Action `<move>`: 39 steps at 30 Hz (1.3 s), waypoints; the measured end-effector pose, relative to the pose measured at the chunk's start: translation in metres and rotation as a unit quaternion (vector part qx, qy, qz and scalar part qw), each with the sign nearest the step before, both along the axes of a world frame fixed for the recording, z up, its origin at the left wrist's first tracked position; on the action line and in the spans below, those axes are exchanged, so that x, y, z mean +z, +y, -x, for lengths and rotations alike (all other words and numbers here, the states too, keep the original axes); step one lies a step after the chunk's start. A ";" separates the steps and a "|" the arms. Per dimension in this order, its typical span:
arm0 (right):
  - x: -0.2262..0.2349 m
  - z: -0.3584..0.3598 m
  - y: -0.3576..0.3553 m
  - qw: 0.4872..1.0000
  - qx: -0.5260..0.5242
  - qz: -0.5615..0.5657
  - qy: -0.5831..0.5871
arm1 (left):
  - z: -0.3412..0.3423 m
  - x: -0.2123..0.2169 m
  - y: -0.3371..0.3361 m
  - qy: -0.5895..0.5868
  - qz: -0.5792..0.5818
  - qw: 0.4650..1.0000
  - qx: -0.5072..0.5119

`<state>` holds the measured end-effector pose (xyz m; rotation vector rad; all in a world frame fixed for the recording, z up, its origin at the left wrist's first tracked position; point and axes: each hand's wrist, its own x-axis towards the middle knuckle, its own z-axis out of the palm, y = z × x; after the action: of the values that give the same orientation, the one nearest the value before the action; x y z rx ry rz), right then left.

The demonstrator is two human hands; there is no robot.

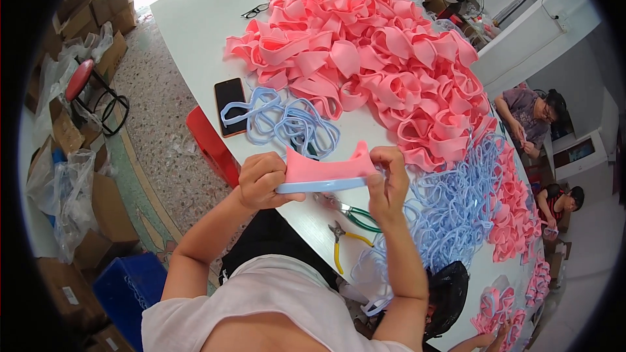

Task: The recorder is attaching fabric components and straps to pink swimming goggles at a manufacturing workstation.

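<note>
A pink, flexible curved piece (329,168) with a light blue strip (323,185) along its lower edge is stretched between my two hands above the table's near edge. My left hand (263,179) is closed around its left end. At the other end, my right hand (389,181) pinches it between thumb and fingers. Just beyond lie several loose light blue loops (287,120), partly over a dark phone (229,101). Below the held piece rest green-handled pliers (360,218) and yellow-handled cutters (339,241).
A big heap of pink pieces (365,58) covers the far table (189,32). To the right is a tangled pile of light blue loops (450,202). Glasses (255,10) lie farther back. A red stool (79,80) and cardboard boxes (111,3) stand left. Other people work around the table.
</note>
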<state>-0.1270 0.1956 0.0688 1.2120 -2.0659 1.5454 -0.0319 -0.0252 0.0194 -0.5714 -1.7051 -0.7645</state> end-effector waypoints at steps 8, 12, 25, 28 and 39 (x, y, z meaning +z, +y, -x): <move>-0.005 -0.004 -0.016 0.971 -0.087 0.203 0.089 | -0.007 -0.008 0.048 -0.195 -0.322 0.924 -0.072; -0.006 -0.005 -0.011 0.967 -0.101 0.194 0.132 | -0.002 -0.015 0.054 -0.236 -0.391 0.881 -0.122; -0.016 0.008 -0.015 0.944 -0.123 0.197 -0.235 | 0.013 0.007 0.047 -0.041 -0.127 0.991 0.000; -0.019 0.011 -0.015 0.954 -0.140 0.212 -0.161 | 0.013 0.006 0.050 -0.239 -0.266 0.933 -0.017; 0.012 0.013 -0.008 0.956 -0.142 0.094 -0.240 | 0.031 0.003 0.034 -0.412 -0.472 0.762 -0.164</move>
<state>-0.1395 0.1875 0.0804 0.4708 -2.1783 1.9723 -0.0630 0.0087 0.0219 0.2662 -1.6545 -2.1932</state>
